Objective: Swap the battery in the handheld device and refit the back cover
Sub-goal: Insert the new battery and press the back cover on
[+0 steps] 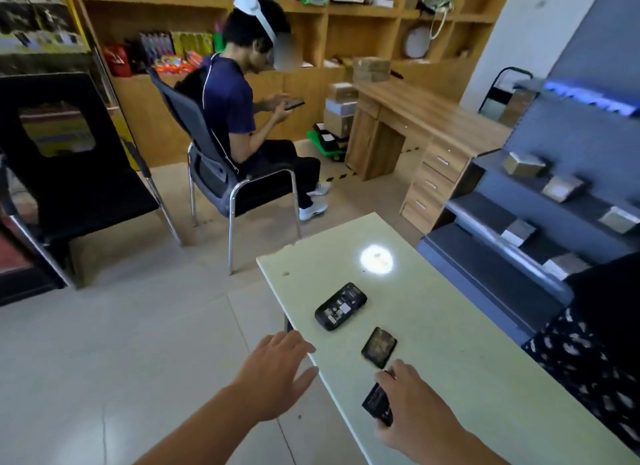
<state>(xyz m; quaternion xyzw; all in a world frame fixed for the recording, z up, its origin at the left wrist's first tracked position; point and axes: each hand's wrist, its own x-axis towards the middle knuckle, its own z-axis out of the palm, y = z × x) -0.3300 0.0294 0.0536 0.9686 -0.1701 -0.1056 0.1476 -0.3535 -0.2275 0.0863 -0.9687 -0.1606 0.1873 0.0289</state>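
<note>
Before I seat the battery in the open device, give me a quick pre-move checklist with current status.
1. Device lies on the table with its back open: ok.
2. Right hand grips the battery: ok.
3. Left hand is free to steady the device, open at the table edge: ok.
4. Back cover lies within reach, between device and right hand: ok.
5. Battery contacts oriented correctly: cannot tell.
6. Whether this battery is the new one: cannot tell.

Bare forearms, no sleeves visible.
</note>
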